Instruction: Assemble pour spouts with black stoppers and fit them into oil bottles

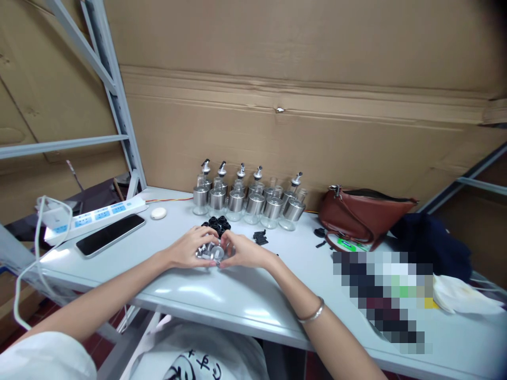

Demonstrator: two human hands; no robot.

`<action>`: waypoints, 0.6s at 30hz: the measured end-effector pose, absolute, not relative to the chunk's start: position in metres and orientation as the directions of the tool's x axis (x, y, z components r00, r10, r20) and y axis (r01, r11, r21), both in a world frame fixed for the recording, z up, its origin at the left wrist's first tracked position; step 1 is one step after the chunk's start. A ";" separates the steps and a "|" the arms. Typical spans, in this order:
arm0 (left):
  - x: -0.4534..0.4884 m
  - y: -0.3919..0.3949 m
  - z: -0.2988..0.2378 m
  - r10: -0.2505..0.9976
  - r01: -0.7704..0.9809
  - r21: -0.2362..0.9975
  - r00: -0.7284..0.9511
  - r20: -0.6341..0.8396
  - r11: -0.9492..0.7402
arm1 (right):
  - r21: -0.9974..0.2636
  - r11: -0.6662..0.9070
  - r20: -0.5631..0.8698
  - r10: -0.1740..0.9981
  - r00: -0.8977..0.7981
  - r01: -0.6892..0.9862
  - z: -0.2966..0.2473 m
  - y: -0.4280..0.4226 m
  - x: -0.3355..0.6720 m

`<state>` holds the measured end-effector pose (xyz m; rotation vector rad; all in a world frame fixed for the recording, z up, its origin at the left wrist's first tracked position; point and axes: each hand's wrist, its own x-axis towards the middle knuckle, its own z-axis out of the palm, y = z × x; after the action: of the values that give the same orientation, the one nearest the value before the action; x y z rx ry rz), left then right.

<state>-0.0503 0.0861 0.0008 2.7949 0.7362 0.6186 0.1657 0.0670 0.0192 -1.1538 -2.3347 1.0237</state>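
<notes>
My left hand (189, 247) and my right hand (244, 250) curve around a small pile of shiny silver bottle pourer parts (216, 253) on the table. Fingers lie along the far side of the pile and thumbs along the near side, with the fingertips almost meeting. Single pieces are too small to tell apart. Just beyond the pile sits a cluster of black round stoppers (217, 224). Several flat black plastic pieces (260, 237) lie to the right of it.
Glass bottles with steel sleeves (236, 201) stand in rows at the back, some with pourers. At left are a power strip (99, 216), a phone (111, 235) and a white round case (159, 213). A brown bag (352, 214) and white cloth (459, 295) lie right.
</notes>
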 end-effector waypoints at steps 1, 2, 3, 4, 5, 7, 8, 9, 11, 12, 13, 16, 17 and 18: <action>-0.050 0.086 0.001 0.511 0.443 0.261 0.789 0.341 -0.858 | -0.738 0.397 -0.020 0.795 -0.606 0.546 0.020 0.067 0.166; -0.050 0.085 0.002 0.515 0.453 0.248 0.788 0.339 -0.856 | -0.744 0.386 -0.030 0.796 -0.604 0.546 0.022 0.067 0.167; -0.049 0.085 0.002 0.515 0.457 0.242 0.786 0.340 -0.856 | -0.749 0.378 -0.038 0.796 -0.605 0.544 0.023 0.067 0.169; -0.049 0.085 0.003 0.516 0.458 0.240 0.785 0.343 -0.856 | -0.752 0.375 -0.043 0.793 -0.608 0.542 0.023 0.067 0.170; -0.049 0.084 0.004 0.517 0.459 0.240 0.783 0.346 -0.855 | -0.754 0.376 -0.045 0.789 -0.613 0.539 0.024 0.068 0.171; -0.048 0.083 0.006 0.520 0.460 0.242 0.779 0.351 -0.854 | -0.754 0.382 -0.044 0.782 -0.621 0.534 0.024 0.069 0.173; -0.048 0.083 0.007 0.521 0.462 0.242 0.776 0.354 -0.853 | -0.755 0.383 -0.043 0.782 -0.622 0.533 0.024 0.070 0.174; -0.047 0.083 0.007 0.524 0.466 0.240 0.773 0.357 -0.851 | -0.756 0.382 -0.043 0.782 -0.622 0.532 0.025 0.070 0.174; -0.047 0.082 0.007 0.531 0.477 0.235 0.765 0.363 -0.847 | -0.760 0.376 -0.048 0.782 -0.622 0.531 0.025 0.070 0.174; -0.047 0.082 0.007 0.534 0.481 0.232 0.763 0.365 -0.845 | -0.763 0.369 -0.054 0.781 -0.622 0.530 0.026 0.070 0.175; -0.047 0.081 0.007 0.535 0.483 0.230 0.762 0.364 -0.845 | -0.767 0.360 -0.062 0.783 -0.619 0.531 0.026 0.070 0.175; -0.047 0.081 0.006 0.535 0.483 0.229 0.765 0.359 -0.845 | -0.773 0.344 -0.069 0.789 -0.611 0.532 0.030 0.069 0.176; -0.047 0.081 0.006 0.532 0.482 0.227 0.767 0.357 -0.846 | -0.774 0.349 -0.061 0.789 -0.611 0.528 0.032 0.069 0.177; -0.047 0.082 0.006 0.530 0.480 0.223 0.769 0.359 -0.848 | -0.775 0.361 -0.043 0.789 -0.613 0.519 0.035 0.068 0.179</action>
<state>-0.0473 0.0820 0.0057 2.8419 0.8146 0.6300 0.1792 0.0683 0.0346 -1.1501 -2.2908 1.1198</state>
